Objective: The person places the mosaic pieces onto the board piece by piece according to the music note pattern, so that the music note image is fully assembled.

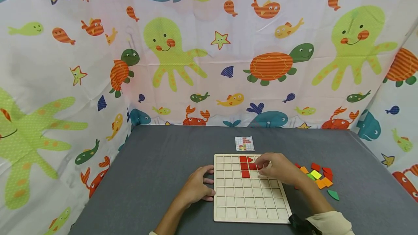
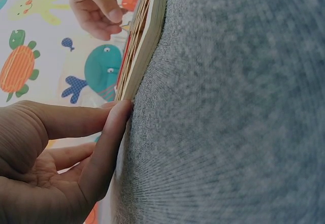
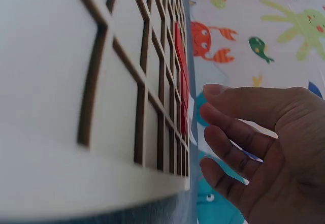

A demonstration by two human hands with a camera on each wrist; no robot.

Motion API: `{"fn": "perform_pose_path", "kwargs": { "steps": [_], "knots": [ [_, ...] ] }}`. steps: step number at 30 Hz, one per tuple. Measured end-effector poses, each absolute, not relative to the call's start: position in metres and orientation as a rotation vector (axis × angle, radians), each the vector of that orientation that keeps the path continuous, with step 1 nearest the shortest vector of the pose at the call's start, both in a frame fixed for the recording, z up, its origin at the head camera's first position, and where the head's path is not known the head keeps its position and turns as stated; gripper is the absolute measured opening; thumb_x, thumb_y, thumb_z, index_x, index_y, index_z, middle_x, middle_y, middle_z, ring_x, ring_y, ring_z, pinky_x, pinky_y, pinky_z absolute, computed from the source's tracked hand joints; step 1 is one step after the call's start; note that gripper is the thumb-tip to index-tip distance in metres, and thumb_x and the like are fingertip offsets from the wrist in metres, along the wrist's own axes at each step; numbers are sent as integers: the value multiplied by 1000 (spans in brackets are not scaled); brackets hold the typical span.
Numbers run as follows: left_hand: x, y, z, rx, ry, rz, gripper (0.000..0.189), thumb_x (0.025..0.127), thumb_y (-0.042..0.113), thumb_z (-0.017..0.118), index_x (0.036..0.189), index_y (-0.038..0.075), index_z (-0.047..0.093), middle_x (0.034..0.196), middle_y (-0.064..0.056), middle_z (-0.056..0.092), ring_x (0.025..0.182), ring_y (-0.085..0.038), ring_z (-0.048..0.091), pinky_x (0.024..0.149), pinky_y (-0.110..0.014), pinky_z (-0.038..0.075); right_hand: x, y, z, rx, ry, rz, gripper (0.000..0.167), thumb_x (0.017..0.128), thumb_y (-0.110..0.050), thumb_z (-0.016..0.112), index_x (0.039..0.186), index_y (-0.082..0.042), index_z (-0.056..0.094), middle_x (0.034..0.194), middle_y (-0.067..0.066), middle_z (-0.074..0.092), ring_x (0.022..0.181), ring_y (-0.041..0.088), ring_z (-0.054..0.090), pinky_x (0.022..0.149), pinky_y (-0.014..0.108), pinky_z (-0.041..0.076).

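Observation:
A pale wooden grid board [image 1: 230,191] lies on the grey table, with several red pieces [image 1: 245,173] set in cells near its far edge. One of these is a small red triangle [image 1: 250,159]. My left hand [image 1: 195,186] rests against the board's left side, thumb and fingers touching the edge [image 2: 144,51]. Over the board's far right part is my right hand [image 1: 277,168], fingertips close beside a red piece [image 1: 253,166]. In the right wrist view its thumb and fingers [image 3: 236,135] are loosely bent, and nothing shows between them.
Loose red, orange, yellow and green pieces [image 1: 321,183] lie to the right of the board, partly behind the right forearm. A small printed card [image 1: 245,143] lies beyond the board. A sea-animal curtain [image 1: 228,93] hangs around the table's back and sides.

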State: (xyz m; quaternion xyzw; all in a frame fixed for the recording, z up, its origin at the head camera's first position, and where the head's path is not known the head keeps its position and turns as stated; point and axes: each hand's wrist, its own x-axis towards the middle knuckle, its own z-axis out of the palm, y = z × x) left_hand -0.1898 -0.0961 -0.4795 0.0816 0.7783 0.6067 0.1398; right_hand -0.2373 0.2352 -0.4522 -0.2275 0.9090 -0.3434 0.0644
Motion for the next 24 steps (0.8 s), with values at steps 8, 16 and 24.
{"fn": "perform_pose_path", "kwargs": {
  "steps": [8,16,24],
  "knots": [
    [-190,-96,-479,226,2239,1753,87,73,-26,77,152,0,51,145,-20,53,110,-30,67,60,-40,68,-234,259,-454,-543,2806,-1055,24,95,-17,79,118,-10,77,102,-1,72,92,16,62,75,28,58],
    [-190,-96,-480,234,2233,1759,87,73,-26,77,153,0,50,146,-20,53,111,-30,67,60,-40,68,-231,281,-452,-436,2848,-1097,29,94,-18,80,121,-6,76,101,1,72,94,19,62,74,29,57],
    [-191,-96,-480,235,2231,1760,88,74,-25,77,153,1,50,146,-19,53,113,-31,66,60,-40,68,-234,308,-453,-388,2878,-1104,33,96,-23,80,125,-7,74,109,3,75,98,20,65,75,27,59]
  ]
}}
